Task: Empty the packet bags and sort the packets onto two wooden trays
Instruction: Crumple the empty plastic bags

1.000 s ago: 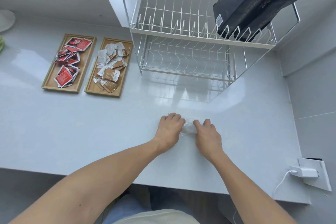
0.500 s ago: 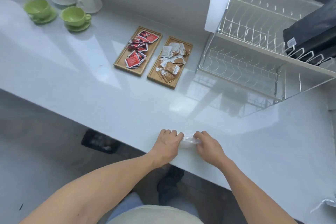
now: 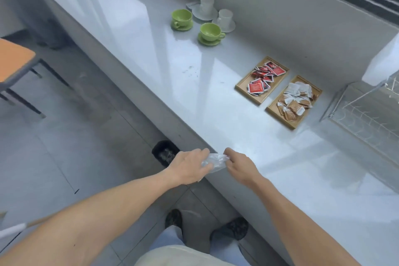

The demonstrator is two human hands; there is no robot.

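My left hand (image 3: 190, 166) and my right hand (image 3: 239, 165) both grip a crumpled clear plastic bag (image 3: 212, 162) at the counter's front edge. The bag looks empty. Far up the counter stand two wooden trays side by side. The left tray (image 3: 243, 88) holds several red packets (image 3: 262, 77). The right tray (image 3: 273, 111) holds several brown and white packets (image 3: 295, 99).
Two green cups on saucers (image 3: 210, 33) and two white cups on saucers (image 3: 205, 8) stand at the back of the white counter (image 3: 151, 34). A wire dish rack (image 3: 367, 114) is at the right. A black bin (image 3: 165, 153) sits on the floor below the edge. A chair (image 3: 15, 62) stands left.
The view has swung left and back from the counter. Both hands have drawn the crumpled bag from the middle of the counter to its front edge, above the floor bin.
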